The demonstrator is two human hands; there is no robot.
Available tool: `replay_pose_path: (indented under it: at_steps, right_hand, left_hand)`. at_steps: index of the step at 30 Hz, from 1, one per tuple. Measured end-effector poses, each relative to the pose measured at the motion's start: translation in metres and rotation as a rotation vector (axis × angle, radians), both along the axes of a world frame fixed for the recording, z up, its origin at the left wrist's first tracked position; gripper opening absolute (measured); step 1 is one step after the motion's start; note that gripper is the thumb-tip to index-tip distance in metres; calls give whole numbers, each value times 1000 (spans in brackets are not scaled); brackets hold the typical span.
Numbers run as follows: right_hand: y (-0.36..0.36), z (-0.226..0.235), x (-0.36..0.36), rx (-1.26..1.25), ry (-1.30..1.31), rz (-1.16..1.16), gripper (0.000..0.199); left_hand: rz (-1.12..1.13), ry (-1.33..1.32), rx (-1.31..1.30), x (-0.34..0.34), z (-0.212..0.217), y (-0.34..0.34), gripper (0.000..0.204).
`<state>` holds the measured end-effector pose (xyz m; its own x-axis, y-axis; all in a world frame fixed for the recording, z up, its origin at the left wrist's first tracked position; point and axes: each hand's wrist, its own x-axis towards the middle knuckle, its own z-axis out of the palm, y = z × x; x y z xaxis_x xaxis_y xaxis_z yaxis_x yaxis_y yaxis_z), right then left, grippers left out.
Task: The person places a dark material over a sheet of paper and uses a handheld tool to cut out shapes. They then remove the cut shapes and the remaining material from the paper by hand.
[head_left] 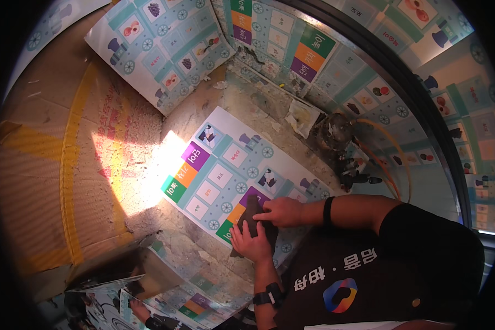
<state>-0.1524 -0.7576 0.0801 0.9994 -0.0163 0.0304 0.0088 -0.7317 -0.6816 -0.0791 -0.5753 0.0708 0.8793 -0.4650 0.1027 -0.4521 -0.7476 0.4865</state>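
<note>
A large printed sheet (208, 177) lies on a worn work surface, showing pale blue train pictures, wheels, small picture cards and green, orange and purple blocks. Across its near part is a crumpled dark grey cloth (253, 204). My left hand (251, 242), with a watch on the wrist, rests on the cloth and the sheet's edge, its fingers spread flat. From the right comes my right hand (282, 212), wearing a dark wristband. Its fingers are bent and press on the cloth, the index finger stretched toward my left hand. The cloth's underside is hidden.
A taped cardboard sheet (55, 181) covers the left side. Another printed sheet (162, 49) leans at the back. A stained metal fitting (335, 132) with orange hoses (388, 179) stands behind on the right, beside a dark curved frame (423, 88). Another hand (140, 309) shows at the lower left.
</note>
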Motion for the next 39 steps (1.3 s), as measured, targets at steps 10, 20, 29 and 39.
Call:
replay_pose_path:
  at_steps: [10, 20, 29, 39]
  right_hand:
    - [1, 0, -1, 11, -6, -17, 52]
    - [1, 1, -3, 18, -4, 8, 57]
    - [1, 2, -5, -116, -36, 111, 60]
    - [1, 0, -5, -129, -7, 117, 61]
  left_hand:
    - [-7, -8, 6, 0, -1, 0, 56]
    - [7, -51, -125, -1, -5, 4, 44]
    - [-12, -62, -83, 0, -3, 4, 38]
    - [-15, -23, -102, -3, -1, 11, 37]
